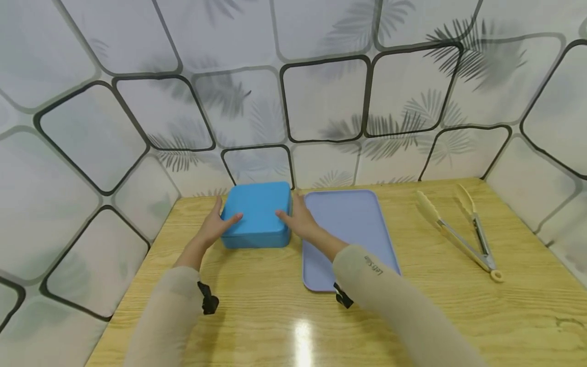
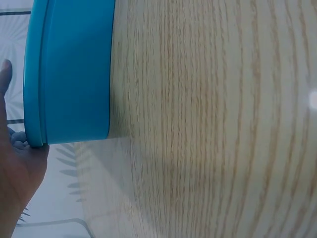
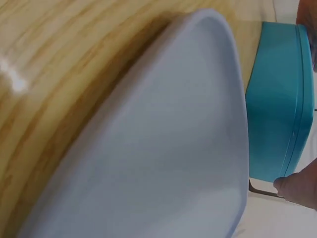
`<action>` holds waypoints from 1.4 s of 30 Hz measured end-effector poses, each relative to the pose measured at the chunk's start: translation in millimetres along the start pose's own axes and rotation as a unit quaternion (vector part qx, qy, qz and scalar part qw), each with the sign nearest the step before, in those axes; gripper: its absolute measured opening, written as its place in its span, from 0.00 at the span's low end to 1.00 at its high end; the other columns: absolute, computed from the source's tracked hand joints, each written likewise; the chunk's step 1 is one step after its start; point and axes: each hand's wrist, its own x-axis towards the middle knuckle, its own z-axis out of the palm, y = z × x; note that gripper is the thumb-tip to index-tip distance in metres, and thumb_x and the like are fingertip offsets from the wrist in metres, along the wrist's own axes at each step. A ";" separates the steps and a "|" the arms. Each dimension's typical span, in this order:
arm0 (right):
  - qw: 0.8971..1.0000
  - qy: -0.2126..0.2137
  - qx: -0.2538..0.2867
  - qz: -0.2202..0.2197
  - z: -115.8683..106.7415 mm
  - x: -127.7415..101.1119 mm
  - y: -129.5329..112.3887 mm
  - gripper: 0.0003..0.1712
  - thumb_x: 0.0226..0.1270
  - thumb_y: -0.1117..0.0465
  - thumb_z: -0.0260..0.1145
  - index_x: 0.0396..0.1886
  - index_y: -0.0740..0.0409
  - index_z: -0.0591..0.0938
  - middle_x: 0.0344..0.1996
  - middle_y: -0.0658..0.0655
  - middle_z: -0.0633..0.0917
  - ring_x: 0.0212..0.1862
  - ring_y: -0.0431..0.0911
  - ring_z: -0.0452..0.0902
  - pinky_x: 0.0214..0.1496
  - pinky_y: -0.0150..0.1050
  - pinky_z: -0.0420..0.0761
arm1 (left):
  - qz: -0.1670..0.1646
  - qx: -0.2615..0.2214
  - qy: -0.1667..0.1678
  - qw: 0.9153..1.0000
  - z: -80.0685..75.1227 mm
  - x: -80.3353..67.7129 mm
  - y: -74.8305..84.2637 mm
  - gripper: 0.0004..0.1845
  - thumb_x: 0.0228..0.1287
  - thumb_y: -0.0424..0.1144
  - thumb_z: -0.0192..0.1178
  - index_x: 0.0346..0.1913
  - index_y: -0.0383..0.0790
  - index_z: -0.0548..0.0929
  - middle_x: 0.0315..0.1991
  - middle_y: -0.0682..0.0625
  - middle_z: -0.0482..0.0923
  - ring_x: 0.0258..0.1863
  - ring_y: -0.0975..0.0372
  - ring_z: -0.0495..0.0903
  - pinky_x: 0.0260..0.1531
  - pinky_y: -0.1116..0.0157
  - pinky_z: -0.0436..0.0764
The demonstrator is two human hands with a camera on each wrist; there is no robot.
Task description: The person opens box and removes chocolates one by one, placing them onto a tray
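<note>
Head view: the left hand [image 1: 214,225] and right hand [image 1: 300,219] grip a blue box [image 1: 257,210] from opposite sides, both thumbs over its lid. The box is at the back left of the wooden tabletop [image 1: 257,311], near the patterned wall [image 1: 325,102]. Just right of it lies a pale purple tray [image 1: 346,214], partly under the right forearm. Farther right, 1 pair of tongs [image 1: 464,245] lies with its 2 arms spread.

Left wrist view: the left hand is at the lid's edge, by a corner of the box.

Right wrist view: the tray fills the middle, the box just beyond it; a fingertip touches the lid's edge.
</note>
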 end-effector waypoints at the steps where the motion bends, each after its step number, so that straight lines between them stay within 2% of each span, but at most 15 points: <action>1: 1.000 -0.002 0.004 -0.003 2.2 -0.4 0.1 0.48 0.69 0.48 0.59 0.75 0.62 0.43 0.73 0.68 0.48 0.73 0.63 0.45 0.72 0.56 0.51 | -0.003 0.001 -0.002 1.000 0.0 0.0 -0.3 0.55 0.63 0.61 0.54 0.73 0.42 0.26 0.75 0.37 0.30 0.73 0.40 0.39 0.68 0.41 0.49; 6: 0.999 -0.012 0.033 0.010 13.3 -2.7 -1.1 0.47 0.69 0.51 0.59 0.75 0.61 0.43 0.72 0.67 0.56 0.70 0.61 0.56 0.70 0.54 0.59 | -0.006 -0.010 -0.011 1.000 -0.6 0.4 -1.8 0.53 0.65 0.55 0.56 0.74 0.34 0.31 0.75 0.35 0.31 0.73 0.42 0.38 0.70 0.46 0.48; 11: 0.997 -0.014 0.043 0.058 20.5 -0.8 -4.0 0.48 0.69 0.49 0.58 0.75 0.61 0.43 0.73 0.65 0.53 0.72 0.60 0.51 0.72 0.52 0.56 | 0.000 -0.056 -0.011 0.998 -1.8 1.0 -3.0 0.51 0.66 0.48 0.59 0.73 0.32 0.33 0.75 0.36 0.31 0.74 0.45 0.36 0.71 0.49 0.47; 16: 0.995 -0.005 0.057 0.080 20.5 -1.8 -9.9 0.45 0.70 0.49 0.57 0.75 0.60 0.46 0.73 0.64 0.53 0.73 0.58 0.51 0.72 0.52 0.55 | -0.002 -0.095 -0.006 0.995 -2.1 0.1 -1.9 0.49 0.65 0.45 0.60 0.74 0.32 0.36 0.75 0.36 0.34 0.74 0.47 0.38 0.71 0.51 0.48; 23: 0.987 0.023 0.126 0.098 21.0 -0.9 -15.0 0.38 0.71 0.56 0.56 0.75 0.59 0.51 0.72 0.63 0.58 0.72 0.57 0.53 0.72 0.51 0.58 | -0.016 -0.141 -0.004 0.990 -3.3 -2.9 0.2 0.47 0.66 0.40 0.59 0.74 0.34 0.37 0.75 0.38 0.34 0.75 0.49 0.37 0.72 0.54 0.49; 29: 0.977 0.034 0.168 0.122 22.8 3.4 -16.4 0.36 0.72 0.59 0.54 0.75 0.59 0.52 0.73 0.61 0.56 0.74 0.55 0.49 0.74 0.48 0.52 | -0.025 -0.144 0.003 0.989 -4.6 -1.9 -1.7 0.46 0.66 0.38 0.59 0.74 0.34 0.38 0.75 0.38 0.36 0.75 0.50 0.38 0.72 0.55 0.50; 35: 0.976 0.023 0.175 0.124 19.6 4.9 -18.6 0.35 0.74 0.58 0.52 0.75 0.59 0.51 0.74 0.60 0.53 0.75 0.53 0.46 0.74 0.46 0.50 | -0.023 -0.140 0.004 0.990 -6.1 -3.3 -0.6 0.46 0.66 0.38 0.59 0.74 0.33 0.38 0.75 0.38 0.36 0.75 0.49 0.38 0.72 0.55 0.50; 42: 0.976 0.020 0.180 0.118 17.8 4.5 -22.6 0.36 0.73 0.61 0.53 0.76 0.56 0.50 0.74 0.58 0.52 0.75 0.51 0.45 0.74 0.45 0.52 | -0.005 -0.138 0.011 0.990 -9.0 -6.6 3.8 0.46 0.66 0.38 0.59 0.74 0.32 0.38 0.75 0.37 0.36 0.75 0.49 0.39 0.71 0.54 0.51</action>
